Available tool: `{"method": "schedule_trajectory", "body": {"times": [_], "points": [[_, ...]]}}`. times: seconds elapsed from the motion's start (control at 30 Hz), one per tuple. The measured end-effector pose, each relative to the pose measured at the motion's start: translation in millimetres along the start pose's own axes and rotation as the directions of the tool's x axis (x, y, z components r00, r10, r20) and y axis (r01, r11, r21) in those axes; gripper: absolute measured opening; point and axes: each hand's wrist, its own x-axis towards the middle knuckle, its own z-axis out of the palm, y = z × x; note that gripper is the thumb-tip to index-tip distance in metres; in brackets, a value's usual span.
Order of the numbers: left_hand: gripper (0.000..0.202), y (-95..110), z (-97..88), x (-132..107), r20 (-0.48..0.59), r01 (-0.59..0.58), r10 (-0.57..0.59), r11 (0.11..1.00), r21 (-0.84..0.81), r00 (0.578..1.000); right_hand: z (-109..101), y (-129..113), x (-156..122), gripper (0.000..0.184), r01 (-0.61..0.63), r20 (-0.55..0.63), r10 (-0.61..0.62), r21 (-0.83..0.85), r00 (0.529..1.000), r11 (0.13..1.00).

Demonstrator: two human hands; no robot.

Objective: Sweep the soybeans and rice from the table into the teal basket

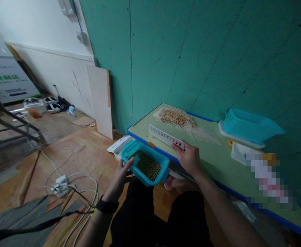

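My left hand [121, 178] grips the near corner of a teal plastic container [160, 173] filled with small brownish beans, held just below the table's edge. On the table, my right hand [188, 156] is closed on one end of a white slotted plastic tray [163, 136]. Behind the tray lies a heap of beans [175, 118] mixed with white grains [204, 135].
The low table [217, 164] has a pale green top and blue rim, set against a teal wall. A teal lid [248, 127] and white trays [240, 152] lie at the right. A power strip [60, 187] and cables cover the wooden floor at the left.
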Motion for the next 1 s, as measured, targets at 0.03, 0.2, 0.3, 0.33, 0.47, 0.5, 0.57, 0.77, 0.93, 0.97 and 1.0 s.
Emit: {"method": "schedule_trajectory", "body": {"times": [0.03, 0.2, 0.3, 0.33, 0.47, 0.5, 0.57, 0.77, 0.93, 0.97, 1.0], "points": [[0.064, 1.9, -2.7, 1.7, 0.006, -0.013, 0.013, 1.000, -0.002, 1.000, 3.4, -0.6, 2.8, 0.027, 0.000, 0.010, 0.000, 0.006, 1.000, 1.000], [0.064, 10.5, -10.3, 6.9, 0.021, -0.050, 0.050, 0.999, -0.017, 0.998, 14.7, -1.4, 9.8, 0.024, 0.020, 0.059, -0.025, 0.085, 0.998, 0.996], [0.064, 13.2, -13.2, 9.2, 0.034, -0.053, 0.054, 0.998, -0.014, 0.998, 10.9, -2.0, 1.5, 0.024, 0.008, 0.089, -0.018, 0.115, 0.996, 0.993], [0.064, 14.1, -14.0, 9.5, 0.046, -0.046, 0.046, 0.999, -0.017, 0.998, 8.1, -2.4, -2.9, 0.024, 0.003, 0.097, -0.016, 0.124, 0.995, 0.992], [0.064, 18.1, -14.7, 8.3, 0.100, -0.042, 0.044, 0.999, -0.028, 0.994, -4.0, -3.0, -16.1, 0.024, -0.017, 0.101, 0.000, 0.167, 0.995, 0.986], [0.064, 18.7, -14.0, 7.8, 0.103, -0.033, 0.036, 0.999, -0.027, 0.994, -5.8, -2.2, -16.3, 0.025, -0.026, 0.087, 0.011, 0.168, 0.996, 0.985], [0.063, 18.7, -11.8, 7.1, 0.102, -0.022, 0.024, 0.999, -0.027, 0.995, -7.0, 0.7, -12.2, 0.027, -0.035, 0.040, 0.030, 0.143, 0.999, 0.989], [0.060, 10.6, -6.8, 6.7, 0.111, 0.006, -0.004, 1.000, -0.021, 0.994, -1.5, 14.0, 12.0, 0.028, -0.024, -0.024, 0.025, 0.033, 0.999, 0.999], [0.062, 3.2, -6.9, 7.8, 0.124, -0.022, 0.024, 1.000, -0.014, 0.992, 3.2, 22.1, 19.1, 0.028, -0.035, -0.006, 0.035, 0.054, 0.999, 0.998], [0.063, 2.3, -6.9, 8.2, 0.128, -0.024, 0.025, 1.000, -0.007, 0.991, 4.3, 23.1, 19.6, 0.028, -0.034, -0.008, 0.035, 0.063, 0.999, 0.997], [0.063, 1.7, -6.8, 8.7, 0.135, -0.025, 0.025, 1.000, 0.000, 0.991, 5.4, 23.9, 20.1, 0.029, -0.033, -0.008, 0.034, 0.068, 0.999, 0.997]]}}
